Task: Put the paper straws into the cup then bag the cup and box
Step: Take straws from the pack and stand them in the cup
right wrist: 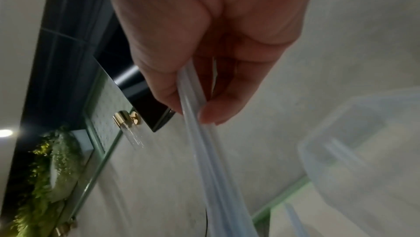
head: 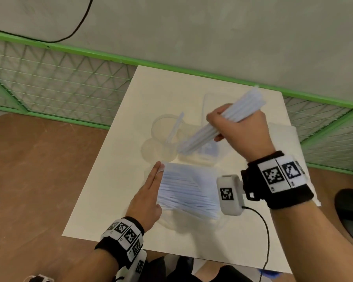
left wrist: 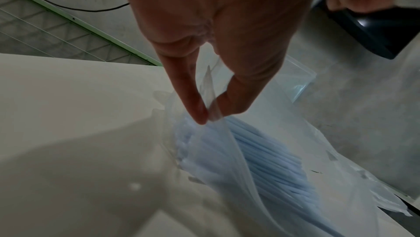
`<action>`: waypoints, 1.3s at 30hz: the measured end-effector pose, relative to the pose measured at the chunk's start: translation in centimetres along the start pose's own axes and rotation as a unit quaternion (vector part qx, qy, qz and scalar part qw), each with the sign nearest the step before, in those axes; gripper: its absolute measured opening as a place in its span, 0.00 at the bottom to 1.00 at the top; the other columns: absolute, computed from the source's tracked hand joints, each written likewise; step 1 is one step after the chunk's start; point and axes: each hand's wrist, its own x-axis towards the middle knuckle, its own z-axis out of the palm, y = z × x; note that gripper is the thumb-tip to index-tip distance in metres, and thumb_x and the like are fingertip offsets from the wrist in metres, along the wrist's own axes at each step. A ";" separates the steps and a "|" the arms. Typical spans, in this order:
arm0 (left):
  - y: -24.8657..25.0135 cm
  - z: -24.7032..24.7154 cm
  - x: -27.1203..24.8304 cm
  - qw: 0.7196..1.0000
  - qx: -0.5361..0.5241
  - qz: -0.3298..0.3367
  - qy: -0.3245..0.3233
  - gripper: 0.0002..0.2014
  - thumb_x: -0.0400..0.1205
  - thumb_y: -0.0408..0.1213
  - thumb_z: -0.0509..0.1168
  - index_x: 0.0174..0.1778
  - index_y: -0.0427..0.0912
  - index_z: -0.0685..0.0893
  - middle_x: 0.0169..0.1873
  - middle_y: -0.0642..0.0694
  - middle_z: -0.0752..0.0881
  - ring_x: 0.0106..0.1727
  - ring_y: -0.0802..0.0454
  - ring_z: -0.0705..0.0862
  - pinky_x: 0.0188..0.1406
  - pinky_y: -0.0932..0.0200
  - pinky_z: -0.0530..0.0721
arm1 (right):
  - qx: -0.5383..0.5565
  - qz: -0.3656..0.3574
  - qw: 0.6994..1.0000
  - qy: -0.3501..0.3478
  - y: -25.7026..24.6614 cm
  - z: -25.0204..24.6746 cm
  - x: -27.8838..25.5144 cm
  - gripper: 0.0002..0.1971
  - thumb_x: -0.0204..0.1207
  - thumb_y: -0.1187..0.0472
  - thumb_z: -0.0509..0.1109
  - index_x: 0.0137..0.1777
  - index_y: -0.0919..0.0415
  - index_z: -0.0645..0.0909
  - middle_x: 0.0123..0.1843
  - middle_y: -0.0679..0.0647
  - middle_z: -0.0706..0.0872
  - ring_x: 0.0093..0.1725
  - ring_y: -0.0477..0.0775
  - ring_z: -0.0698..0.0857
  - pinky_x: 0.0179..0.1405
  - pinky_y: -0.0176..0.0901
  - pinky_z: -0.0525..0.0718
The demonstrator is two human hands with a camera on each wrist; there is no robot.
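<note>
A loose bunch of white paper straws (head: 228, 121) slants in the grip of my right hand (head: 222, 127), lower ends near a clear cup (head: 161, 129) that has a couple of straws (head: 174, 127) in it. In the right wrist view the right hand (right wrist: 197, 113) curls round the straws (right wrist: 204, 151). My left hand (head: 159, 169) holds the edge of a clear packet of straws (head: 188, 192) on the white board. In the left wrist view its thumb and finger (left wrist: 208, 115) pinch the packet's film above the straws (left wrist: 261, 151). A clear box (head: 212, 100) stands behind the right hand.
The white board (head: 110, 180) lies on a brown table (head: 39, 180). A green wire fence (head: 59, 82) and a grey wall close off the back. A folded white plastic bag (head: 283, 139) lies under my right wrist. A dark round object (head: 351, 216) sits at the right edge.
</note>
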 end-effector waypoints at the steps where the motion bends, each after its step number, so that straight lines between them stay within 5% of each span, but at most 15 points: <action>1: 0.0 0.0 0.0 1.000 0.001 0.000 -0.003 0.57 0.70 0.21 0.66 0.86 0.57 0.38 0.81 0.73 0.31 0.43 0.54 0.81 0.28 0.64 0.80 | 0.000 -0.016 1.000 0.013 -1.0 0.3 1.3 0.04 0.69 0.60 0.77 0.34 0.56 0.88 0.31 0.51 0.90 0.28 0.51 0.90 0.33 0.45 0.89; 6: 0.0 -0.2 0.1 1.000 -0.007 -0.008 -0.012 0.56 0.72 0.20 0.65 0.86 0.60 0.38 0.80 0.75 0.31 0.37 0.55 0.76 0.27 0.69 0.72 | -0.079 -0.030 0.996 -0.020 -0.8 4.2 7.0 0.05 0.68 0.55 0.76 0.38 0.57 0.88 0.35 0.54 0.91 0.30 0.50 0.90 0.37 0.40 0.89; 10: 0.1 -0.5 -0.1 1.000 -0.012 -0.011 -0.019 0.56 0.72 0.20 0.64 0.85 0.61 0.37 0.80 0.75 0.31 0.39 0.53 0.78 0.33 0.61 0.82 | -0.156 0.038 0.984 -0.080 2.1 8.0 8.8 0.29 0.56 0.36 0.73 0.47 0.59 0.87 0.44 0.56 0.90 0.41 0.58 0.90 0.45 0.51 0.91; 12: 0.3 -0.7 -0.2 1.000 -0.009 -0.012 -0.019 0.56 0.72 0.20 0.64 0.84 0.61 0.37 0.80 0.75 0.31 0.38 0.52 0.78 0.35 0.58 0.83 | -0.190 0.037 0.975 -0.104 2.8 8.7 8.6 0.30 0.59 0.34 0.77 0.52 0.58 0.84 0.51 0.56 0.89 0.49 0.59 0.89 0.55 0.51 0.88; 15: 0.5 -0.9 -0.2 1.000 -0.001 -0.015 -0.019 0.56 0.73 0.20 0.64 0.85 0.59 0.37 0.80 0.74 0.30 0.36 0.51 0.77 0.35 0.58 0.83 | -0.217 -0.005 0.973 -0.080 3.0 7.6 8.7 0.44 0.59 0.33 0.80 0.73 0.53 0.75 0.70 0.56 0.79 0.68 0.57 0.79 0.68 0.48 0.76; 18: 0.5 -0.8 -0.1 0.999 0.015 -0.019 -0.020 0.56 0.73 0.20 0.65 0.85 0.58 0.36 0.80 0.73 0.28 0.33 0.54 0.74 0.32 0.63 0.79 | -0.225 -0.053 0.973 -0.007 2.0 5.2 8.7 0.44 0.62 0.33 0.78 0.75 0.51 0.72 0.74 0.55 0.72 0.73 0.58 0.71 0.74 0.51 0.70; 21: 0.6 -0.7 -0.1 0.999 0.019 -0.018 -0.022 0.57 0.72 0.19 0.65 0.85 0.59 0.36 0.80 0.73 0.28 0.33 0.54 0.72 0.29 0.67 0.74 | -0.168 -0.170 0.970 0.050 0.6 3.7 5.7 0.21 0.71 0.51 0.72 0.64 0.54 0.81 0.61 0.50 0.81 0.55 0.51 0.82 0.60 0.48 0.81; 24: 0.6 -0.5 -0.1 0.999 0.023 -0.018 -0.023 0.57 0.71 0.18 0.64 0.85 0.58 0.36 0.80 0.73 0.28 0.29 0.54 0.71 0.27 0.67 0.72 | -0.165 -0.234 0.957 -0.041 1.6 4.9 -0.5 0.11 0.69 0.63 0.66 0.50 0.55 0.84 0.46 0.49 0.86 0.37 0.48 0.82 0.44 0.44 0.81; 26: 0.3 -0.3 -0.2 0.999 0.020 -0.021 -0.022 0.57 0.70 0.17 0.63 0.85 0.58 0.35 0.80 0.73 0.28 0.28 0.55 0.70 0.25 0.68 0.70 | -0.223 -0.201 0.940 -0.164 4.4 6.9 -4.8 0.10 0.71 0.64 0.65 0.49 0.55 0.84 0.44 0.51 0.86 0.39 0.51 0.83 0.44 0.47 0.82; 30: 0.1 -0.2 -0.3 1.000 0.003 -0.016 -0.025 0.59 0.71 0.17 0.64 0.83 0.63 0.33 0.79 0.74 0.28 0.38 0.56 0.73 0.24 0.69 0.70 | -0.386 -0.111 0.852 -0.336 11.6 10.8 -10.5 0.17 0.79 0.67 0.60 0.66 0.58 0.78 0.61 0.55 0.81 0.58 0.62 0.80 0.51 0.56 0.82; 32: 0.2 -0.3 -0.4 1.000 -0.004 -0.013 -0.024 0.58 0.71 0.17 0.64 0.85 0.61 0.36 0.80 0.74 0.29 0.42 0.59 0.71 0.24 0.69 0.71 | -0.423 -0.102 0.838 -0.329 14.4 12.3 -12.1 0.20 0.77 0.69 0.64 0.69 0.61 0.75 0.63 0.57 0.80 0.59 0.64 0.80 0.49 0.57 0.81; 36: 0.0 -0.2 -0.8 0.999 -0.014 -0.016 -0.024 0.58 0.69 0.18 0.64 0.86 0.60 0.38 0.80 0.74 0.31 0.46 0.58 0.74 0.25 0.71 0.71 | -0.470 -0.093 0.840 -0.256 17.7 13.8 -13.1 0.24 0.54 0.67 0.82 0.53 0.57 0.85 0.48 0.52 0.85 0.41 0.59 0.86 0.30 0.51 0.83; 39: -0.3 0.1 -1.0 0.999 -0.025 -0.012 -0.021 0.58 0.69 0.18 0.64 0.86 0.60 0.39 0.81 0.74 0.32 0.56 0.53 0.80 0.26 0.73 0.69 | -0.487 -0.102 0.836 -0.231 18.5 14.2 -13.1 0.23 0.48 0.65 0.85 0.46 0.56 0.86 0.42 0.51 0.86 0.37 0.57 0.85 0.28 0.50 0.83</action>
